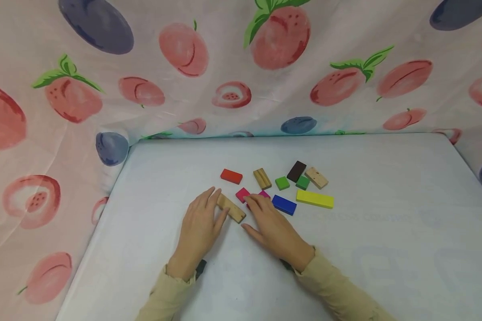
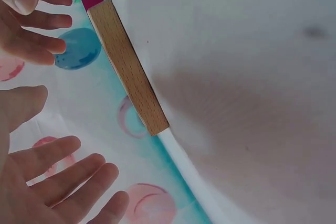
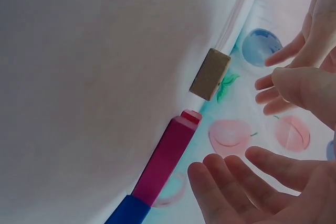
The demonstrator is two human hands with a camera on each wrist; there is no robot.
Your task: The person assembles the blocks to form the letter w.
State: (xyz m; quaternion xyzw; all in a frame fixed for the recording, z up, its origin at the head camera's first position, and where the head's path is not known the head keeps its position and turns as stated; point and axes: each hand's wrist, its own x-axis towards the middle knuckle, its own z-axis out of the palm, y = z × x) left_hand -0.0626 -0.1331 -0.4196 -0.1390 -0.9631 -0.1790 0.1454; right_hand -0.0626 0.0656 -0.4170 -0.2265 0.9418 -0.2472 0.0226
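Long wooden block (image 1: 233, 209) slants lengthwise, far-left to near-right.

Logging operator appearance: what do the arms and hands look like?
Left hand and right hand: bare, no gloves or rings visible. Left sleeve and right sleeve: beige, slightly wrinkled. A small dark piece shows under the left wrist, another under the right.

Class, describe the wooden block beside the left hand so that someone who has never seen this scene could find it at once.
On the white table, small blocks lie scattered around the middle. Between the left hand and the right hand, slanting, lies the wooden block. It is longer than the two other wood-coloured blocks and nearer the person.
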